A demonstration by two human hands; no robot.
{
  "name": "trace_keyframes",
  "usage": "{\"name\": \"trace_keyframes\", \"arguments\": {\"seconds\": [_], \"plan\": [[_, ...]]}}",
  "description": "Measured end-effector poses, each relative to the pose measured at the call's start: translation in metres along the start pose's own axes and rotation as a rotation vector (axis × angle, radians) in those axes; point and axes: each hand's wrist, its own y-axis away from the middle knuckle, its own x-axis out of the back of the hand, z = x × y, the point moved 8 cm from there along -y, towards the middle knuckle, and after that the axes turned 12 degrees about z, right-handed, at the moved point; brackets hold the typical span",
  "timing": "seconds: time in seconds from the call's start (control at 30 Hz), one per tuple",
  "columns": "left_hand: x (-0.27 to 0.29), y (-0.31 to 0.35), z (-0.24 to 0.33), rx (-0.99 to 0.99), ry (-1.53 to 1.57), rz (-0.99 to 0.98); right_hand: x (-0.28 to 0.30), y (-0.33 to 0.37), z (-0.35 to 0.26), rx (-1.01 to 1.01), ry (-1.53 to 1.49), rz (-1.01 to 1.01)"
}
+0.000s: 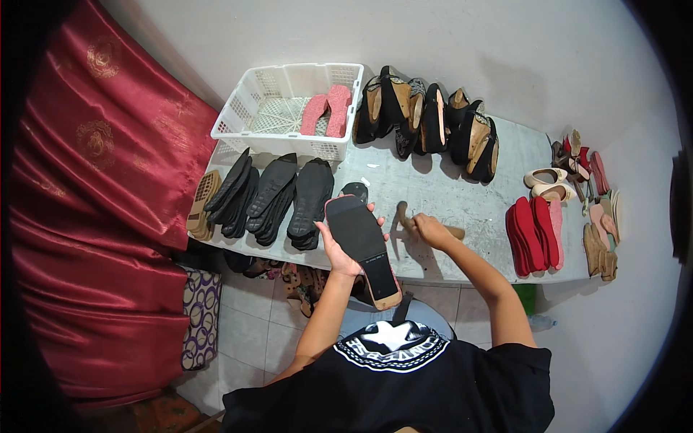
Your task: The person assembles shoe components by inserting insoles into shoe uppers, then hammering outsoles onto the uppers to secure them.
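In my left hand [339, 249] is a shoe sole [356, 229] with a black padded face, a pink edge and a tan end pointing toward me. My fingers wrap around its far side, with their tips showing at the right edge. My right hand [432, 231] grips a hammer [403, 215] over the table, its head to the left and the handle end sticking out to the right. Just past the sole's far end lies a dark rounded piece [355, 190], partly hidden by the sole.
Black soles [270, 198] lie in stacks at the left of the table [393, 173]. A white plastic basket [285, 138] holds pink pieces [338, 112]. Several black shoes [433, 119] stand at the back; red soles [530, 234] and cream shoes [546, 178] sit right. A red curtain [108, 216] hangs left.
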Motion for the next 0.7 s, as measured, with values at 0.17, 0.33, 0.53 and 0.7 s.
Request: {"name": "trace_keyframes", "arguments": {"seconds": [0.17,0.33,0.53,0.7], "plan": [[-0.01,0.003,0.001,0.018,0.039,-0.069,0.086,-0.014,-0.026,-0.517,-0.515,0.204],[-0.01,0.004,0.004,-0.007,0.011,-0.084,0.168,0.007,-0.097,-0.382,-0.898,0.665],[-0.009,-0.002,-0.002,-0.024,-0.002,-0.018,0.19,0.016,-0.14,-0.381,-1.13,0.783],[-0.024,-0.004,-0.002,-0.074,-0.092,-0.038,0.195,0.011,-0.164,-0.36,-0.774,0.58]]}}
